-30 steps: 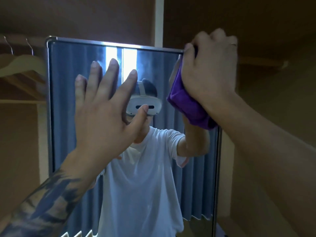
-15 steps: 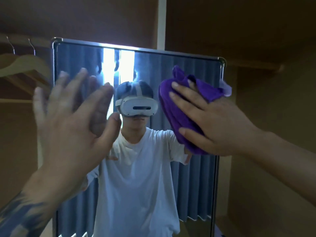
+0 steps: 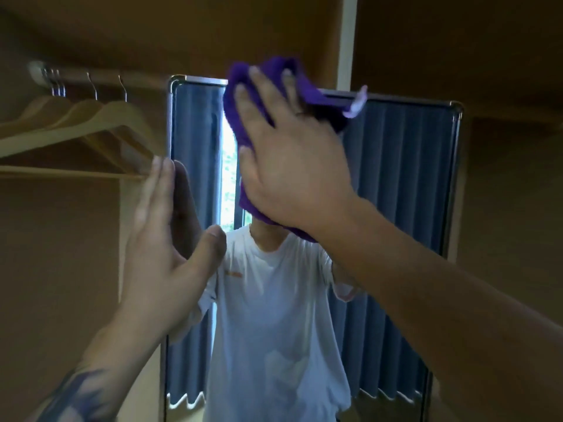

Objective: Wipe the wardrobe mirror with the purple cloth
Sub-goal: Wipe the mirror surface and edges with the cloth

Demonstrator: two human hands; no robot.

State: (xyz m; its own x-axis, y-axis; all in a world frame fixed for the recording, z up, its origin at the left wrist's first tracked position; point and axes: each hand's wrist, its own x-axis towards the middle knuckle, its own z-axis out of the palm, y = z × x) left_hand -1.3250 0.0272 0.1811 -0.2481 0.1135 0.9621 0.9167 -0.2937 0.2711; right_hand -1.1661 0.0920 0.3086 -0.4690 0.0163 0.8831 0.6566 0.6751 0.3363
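Purple cloth soft, light, bunches easily; sits near top of wardrobe mirror, under right hand, fingers spread flat, pressing; left hand released, flat at mirror's left edge; glass likely fragile, slick; best held palm-flat over cloth's middle.

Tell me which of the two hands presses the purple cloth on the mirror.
The right hand: its straight, spread fingers press the purple cloth flat against the top of the mirror. The left hand holds nothing and rests at the mirror's left edge.
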